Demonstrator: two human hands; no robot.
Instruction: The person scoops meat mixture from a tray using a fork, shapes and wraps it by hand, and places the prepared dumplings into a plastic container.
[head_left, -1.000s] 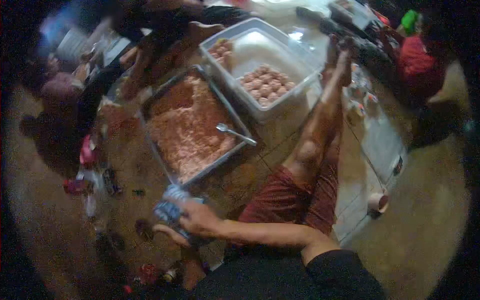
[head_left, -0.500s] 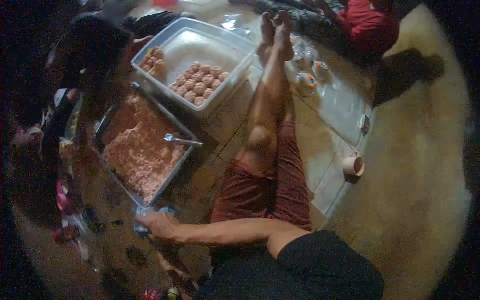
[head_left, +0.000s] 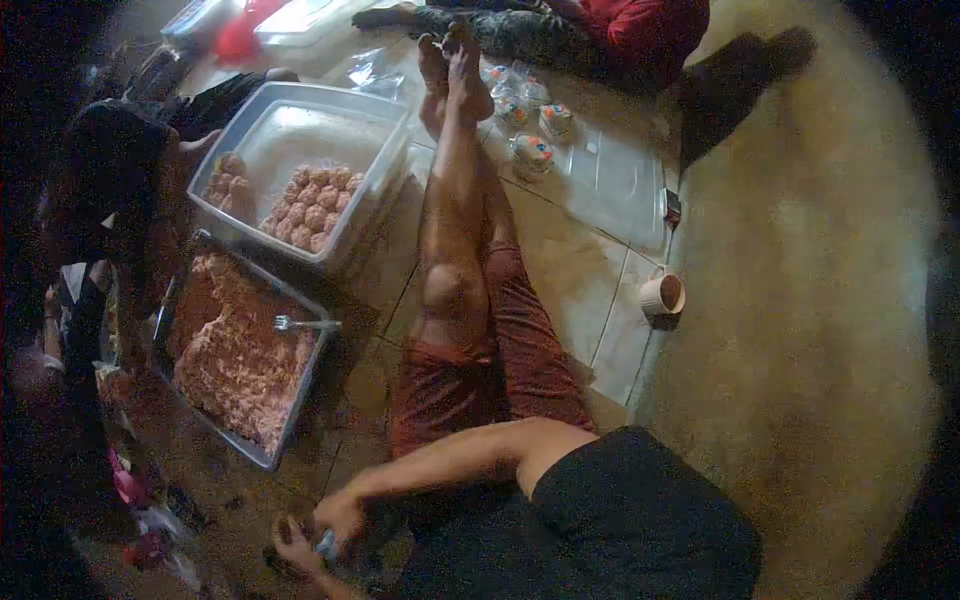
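Both of my hands are together low on the left, beside my thigh. My right hand (head_left: 340, 515) reaches across my body with its fingers curled on a small bluish-white item (head_left: 326, 545) whose kind I cannot make out. Just left of it, my left hand (head_left: 293, 548) has its thumb and fingers bent round something dark and blurred. Ahead of them lies a tray (head_left: 270, 462) of pink minced meat (head_left: 240, 370), with a fork (head_left: 305, 323) across its right side. Beyond it a clear plastic tub (head_left: 375, 175) holds several meatballs (head_left: 313, 207).
My outstretched legs (head_left: 450, 290) cross the tiled floor. To their right are a cup (head_left: 660, 294) with brown contents, a clear lid (head_left: 620, 185) and several printed plastic packs (head_left: 532, 152). People sit at the left (head_left: 110, 170) and the back right (head_left: 650, 35).
My right hand has moved down from the tray's near corner, where it was on a blue item, to beside my left hand. The view has shifted, and my left hand shows more plainly.
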